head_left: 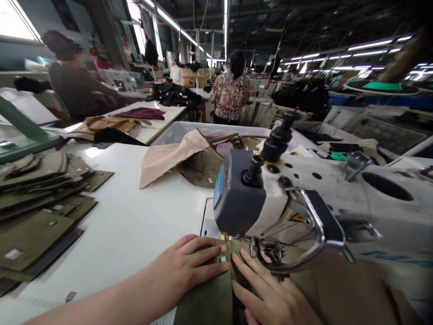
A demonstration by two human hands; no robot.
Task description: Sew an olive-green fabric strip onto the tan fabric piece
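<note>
An olive-green fabric piece (206,302) lies on the white table, its far end under the head of a sewing machine (241,198). Flat on this fabric, with fingers stretched out, rests my left hand (189,266), close to a small white tag (222,258). My right hand (264,289) also lies with fingers extended, pressing at the right side of the fabric beside the needle area. The two hands' fingertips nearly meet along a fold or seam. Brown fabric (345,289) spreads to the right under the machine arm. The needle itself is hard to make out.
Stacked olive fabric pieces (43,216) lie on the left of the white table (135,216). Behind the machine are beige and olive cloth (176,155) and a plastic bin (169,134). One person (233,90) stands ahead; another person (74,81) sits at left.
</note>
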